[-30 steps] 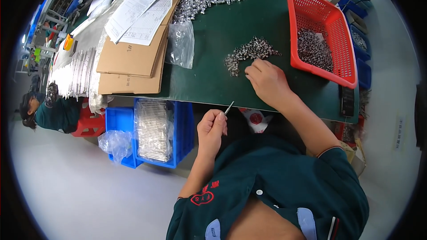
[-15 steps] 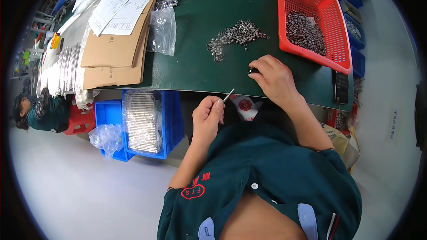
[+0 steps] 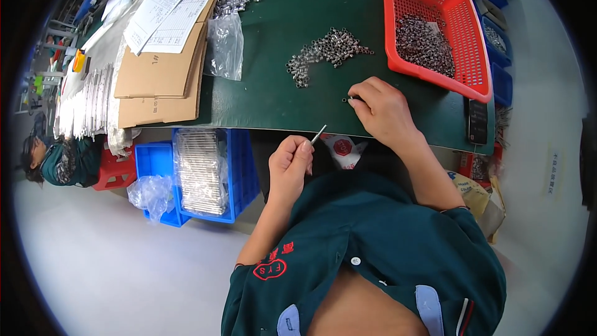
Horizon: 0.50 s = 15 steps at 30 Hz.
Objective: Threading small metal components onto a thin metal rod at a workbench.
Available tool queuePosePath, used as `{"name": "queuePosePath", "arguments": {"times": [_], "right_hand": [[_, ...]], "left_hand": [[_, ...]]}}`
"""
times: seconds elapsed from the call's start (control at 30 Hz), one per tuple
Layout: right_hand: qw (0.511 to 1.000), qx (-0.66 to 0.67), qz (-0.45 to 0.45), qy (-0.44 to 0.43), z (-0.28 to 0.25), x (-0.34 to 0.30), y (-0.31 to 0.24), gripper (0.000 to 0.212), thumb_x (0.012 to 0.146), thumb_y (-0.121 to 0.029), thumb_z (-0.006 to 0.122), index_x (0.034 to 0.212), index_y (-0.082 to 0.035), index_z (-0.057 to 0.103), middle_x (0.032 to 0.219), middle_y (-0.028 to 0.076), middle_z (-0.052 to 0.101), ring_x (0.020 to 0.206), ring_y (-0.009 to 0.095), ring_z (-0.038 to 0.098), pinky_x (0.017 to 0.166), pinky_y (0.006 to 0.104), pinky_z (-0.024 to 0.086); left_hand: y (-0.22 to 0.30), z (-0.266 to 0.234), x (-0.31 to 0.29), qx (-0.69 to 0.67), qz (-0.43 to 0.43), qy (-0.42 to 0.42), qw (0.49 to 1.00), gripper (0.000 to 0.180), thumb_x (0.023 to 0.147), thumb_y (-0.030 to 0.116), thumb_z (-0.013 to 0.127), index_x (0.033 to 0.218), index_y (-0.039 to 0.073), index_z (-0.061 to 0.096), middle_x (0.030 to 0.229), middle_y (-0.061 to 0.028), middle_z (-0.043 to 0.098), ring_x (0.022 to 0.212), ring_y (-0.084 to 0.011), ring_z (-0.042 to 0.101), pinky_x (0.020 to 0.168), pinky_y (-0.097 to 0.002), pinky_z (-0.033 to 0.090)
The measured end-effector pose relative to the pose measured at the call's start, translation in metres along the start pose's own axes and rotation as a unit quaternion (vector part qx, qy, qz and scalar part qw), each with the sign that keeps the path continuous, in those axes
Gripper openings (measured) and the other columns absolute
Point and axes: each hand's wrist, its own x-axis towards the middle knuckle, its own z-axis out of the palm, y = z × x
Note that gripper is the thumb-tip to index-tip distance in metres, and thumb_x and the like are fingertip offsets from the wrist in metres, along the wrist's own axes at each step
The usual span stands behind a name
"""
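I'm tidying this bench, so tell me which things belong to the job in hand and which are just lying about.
Likely in use:
thin metal rod, in the left hand
small ring, at the right hand
pile of small metal parts
red basket of small parts

Apparently just lying about:
paper sheets
cardboard
clear plastic bag
dark phone-like device

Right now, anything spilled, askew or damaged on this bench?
No visible damage. Mildly untidy: the papers lie askew on the cardboard, and small metal rings are heaped loose on the green tabletop outside the red basket, which holds similar pieces. Spilled or set out there, I can't tell.
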Motion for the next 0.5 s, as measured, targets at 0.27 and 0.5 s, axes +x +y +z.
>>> {"name": "queuePosePath", "arguments": {"times": [0.27,0.5], "right_hand": [[0.911,0.353,0.210,-0.022,0.004,-0.004,0.009,0.008,0.084,-0.002,0.061,0.091,0.000,0.059,0.079,0.004,0.063,0.063,0.007,0.055,0.056,0.0212,0.045],[0.754,0.587,0.294,-0.015,-0.009,0.001,0.015,0.008,0.084,-0.003,0.060,0.091,-0.003,0.057,0.078,0.007,0.062,0.063,0.009,0.056,0.054,0.0205,0.043]], "left_hand": [[0.011,0.016,0.014,0.017,0.009,-0.016,1.000,0.018,0.095,0.016,0.050,0.085,0.001,0.052,0.062,0.0019,0.045,0.052,-0.0047,0.040,0.049,-0.0200,0.037],[0.015,0.031,0.031,0.033,0.038,-0.034,0.998,0.016,0.094,0.013,0.052,0.086,0.000,0.055,0.064,0.0021,0.049,0.054,-0.0030,0.042,0.049,-0.0187,0.037]]}}
